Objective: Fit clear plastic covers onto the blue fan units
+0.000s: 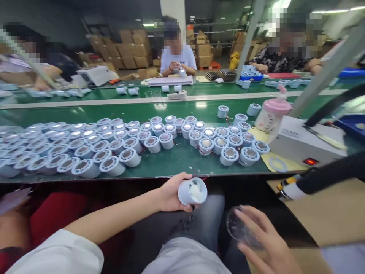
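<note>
My left hand (172,194) is wrapped round a light blue round fan housing (186,192), held just in front of the table's edge. The housing's open end faces up and to the right, showing a white fan wheel (196,190) inside. Lower right, my right hand (266,238) grips a clear round plastic cover (235,225) between thumb and fingers, apart from the housing. Motion blurs this hand and the cover a little. On the green tabletop beyond stand many similar light blue housings (129,156), several with thin red wires.
At the right stand a grey box with a red-lit switch (310,161), a pink-lidded cup (273,110) and a black hose (327,179). Cardboard (322,213) lies lower right. Across the table a person (178,57) handles a part; other people sit at both sides.
</note>
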Available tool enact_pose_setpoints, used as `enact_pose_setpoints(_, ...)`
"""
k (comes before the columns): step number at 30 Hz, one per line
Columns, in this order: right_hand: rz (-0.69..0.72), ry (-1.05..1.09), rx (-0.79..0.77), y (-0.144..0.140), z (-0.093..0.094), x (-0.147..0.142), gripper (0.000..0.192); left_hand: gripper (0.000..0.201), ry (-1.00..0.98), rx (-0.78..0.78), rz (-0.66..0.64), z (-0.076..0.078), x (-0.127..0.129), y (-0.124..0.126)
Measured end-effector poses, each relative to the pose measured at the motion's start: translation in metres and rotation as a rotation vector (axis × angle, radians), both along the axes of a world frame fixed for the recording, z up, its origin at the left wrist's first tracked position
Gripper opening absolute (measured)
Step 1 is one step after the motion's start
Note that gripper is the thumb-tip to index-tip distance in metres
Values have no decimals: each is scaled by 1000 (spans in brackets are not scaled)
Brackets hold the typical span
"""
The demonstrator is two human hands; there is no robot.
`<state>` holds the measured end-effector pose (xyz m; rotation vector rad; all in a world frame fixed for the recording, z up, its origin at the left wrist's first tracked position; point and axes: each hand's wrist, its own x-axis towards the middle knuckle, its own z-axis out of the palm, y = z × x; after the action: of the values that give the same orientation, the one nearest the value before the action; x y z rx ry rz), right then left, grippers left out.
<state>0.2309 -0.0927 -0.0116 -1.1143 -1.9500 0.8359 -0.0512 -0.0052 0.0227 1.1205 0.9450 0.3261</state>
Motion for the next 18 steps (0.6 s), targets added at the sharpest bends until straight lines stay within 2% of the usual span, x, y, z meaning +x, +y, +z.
enact_pose_setpoints(2,-57,-247,193,-3,1,-9,57,58,-4,-112,-163,-15,32,0)
enact_pose_setpoints(4,-105,-425,270,1,6,-18,57,62,3,-167,-317,-19,55,3)
enact_pose_setpoints(7,-191,-602,236,6,14,-19,47,63,17,-142,-473,-11,74,10)
enact_pose_setpoints(9,-231,-643,161,5,17,-14,34,49,31,-76,-514,-2,80,13)
enact_pose_setpoints(11,-236,-552,39,0,19,-8,21,31,40,131,-518,6,84,12)
enact_pose_setpoints(13,-217,-364,-137,-6,22,-4,12,24,54,422,-468,9,85,9)
enact_pose_setpoints(15,-224,-176,-298,-9,26,-2,4,29,51,639,-387,6,85,4)
enact_pose_setpoints(18,-275,38,-423,-9,30,-3,23,52,7,736,-286,-6,84,-3)
